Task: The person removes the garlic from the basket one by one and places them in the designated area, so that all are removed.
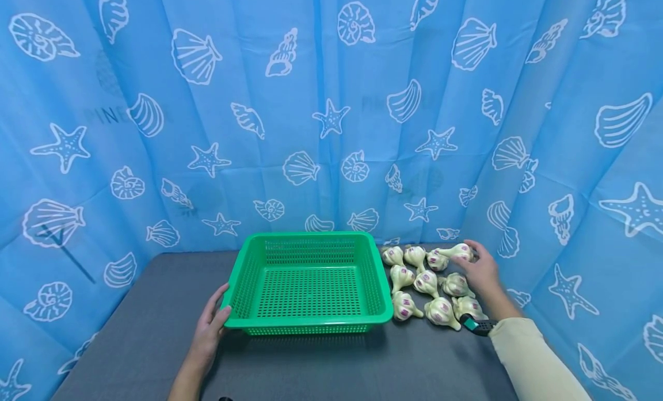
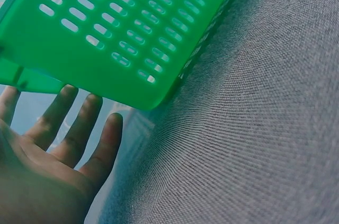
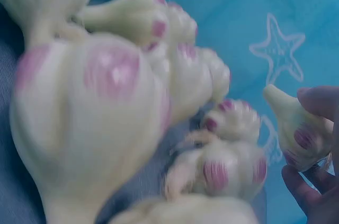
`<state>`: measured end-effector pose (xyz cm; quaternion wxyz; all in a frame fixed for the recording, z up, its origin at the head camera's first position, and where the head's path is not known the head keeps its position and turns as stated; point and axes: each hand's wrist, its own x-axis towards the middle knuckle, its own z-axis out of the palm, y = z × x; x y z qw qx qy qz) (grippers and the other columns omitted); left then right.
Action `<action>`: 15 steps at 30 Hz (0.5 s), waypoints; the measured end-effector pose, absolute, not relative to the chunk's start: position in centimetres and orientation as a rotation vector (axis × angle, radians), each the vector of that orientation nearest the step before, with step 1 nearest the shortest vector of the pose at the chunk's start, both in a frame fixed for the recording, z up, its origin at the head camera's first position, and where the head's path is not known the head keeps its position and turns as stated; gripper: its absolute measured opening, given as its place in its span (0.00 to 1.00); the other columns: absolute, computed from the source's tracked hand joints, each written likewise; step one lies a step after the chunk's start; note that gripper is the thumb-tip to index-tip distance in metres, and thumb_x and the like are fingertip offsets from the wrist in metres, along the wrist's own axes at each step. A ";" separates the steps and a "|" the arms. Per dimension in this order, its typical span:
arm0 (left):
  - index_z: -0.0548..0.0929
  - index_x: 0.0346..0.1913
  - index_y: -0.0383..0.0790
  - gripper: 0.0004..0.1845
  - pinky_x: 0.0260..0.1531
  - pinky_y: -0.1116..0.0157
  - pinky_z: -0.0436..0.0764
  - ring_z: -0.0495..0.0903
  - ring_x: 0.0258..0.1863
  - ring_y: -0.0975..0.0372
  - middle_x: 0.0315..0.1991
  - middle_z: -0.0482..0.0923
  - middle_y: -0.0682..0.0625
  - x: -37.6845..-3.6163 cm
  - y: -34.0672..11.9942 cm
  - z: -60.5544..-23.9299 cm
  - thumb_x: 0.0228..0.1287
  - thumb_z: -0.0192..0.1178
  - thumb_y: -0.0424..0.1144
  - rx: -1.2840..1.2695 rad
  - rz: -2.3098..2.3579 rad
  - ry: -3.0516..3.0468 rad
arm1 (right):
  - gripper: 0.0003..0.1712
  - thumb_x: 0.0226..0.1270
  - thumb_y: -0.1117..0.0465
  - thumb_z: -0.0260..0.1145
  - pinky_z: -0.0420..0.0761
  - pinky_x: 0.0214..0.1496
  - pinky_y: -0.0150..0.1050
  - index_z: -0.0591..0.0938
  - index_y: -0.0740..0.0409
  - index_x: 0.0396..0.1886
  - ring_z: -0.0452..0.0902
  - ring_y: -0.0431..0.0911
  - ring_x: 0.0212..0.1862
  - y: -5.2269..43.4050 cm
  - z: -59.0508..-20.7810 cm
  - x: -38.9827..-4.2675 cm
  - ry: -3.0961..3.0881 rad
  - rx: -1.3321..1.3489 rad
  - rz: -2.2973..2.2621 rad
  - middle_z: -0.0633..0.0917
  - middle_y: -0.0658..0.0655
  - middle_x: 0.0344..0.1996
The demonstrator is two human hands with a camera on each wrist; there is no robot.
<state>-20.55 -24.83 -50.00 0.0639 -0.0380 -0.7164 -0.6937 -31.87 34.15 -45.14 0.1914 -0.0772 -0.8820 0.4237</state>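
Observation:
A green plastic basket with slotted sides and floor stands in the middle of the table, nothing inside it. My left hand is at its left side, touching the rim near the front corner. In the left wrist view the fingers are extended and fairly straight, tips right at the rim's underside; the thumb is hidden there. At the back right, my right hand pinches a garlic bulb between thumb and fingers, its stem pointing left. Several more garlic bulbs lie in loose rows between basket and right hand.
The dark grey table ends at a blue curtain with white shell prints, which hangs behind and along the sides. A black strap with a teal part sits on the right wrist, close over the front bulbs.

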 end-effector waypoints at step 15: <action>0.50 0.77 0.42 0.29 0.42 0.66 0.76 0.74 0.48 0.67 0.69 0.55 0.35 -20.6 -24.8 -50.0 0.79 0.43 0.43 -0.139 -2.111 -2.148 | 0.35 0.67 0.59 0.63 0.64 0.59 0.61 0.63 0.72 0.68 0.59 0.71 0.63 37.3 -47.3 -31.4 -2.620 -0.395 1.162 0.64 0.77 0.64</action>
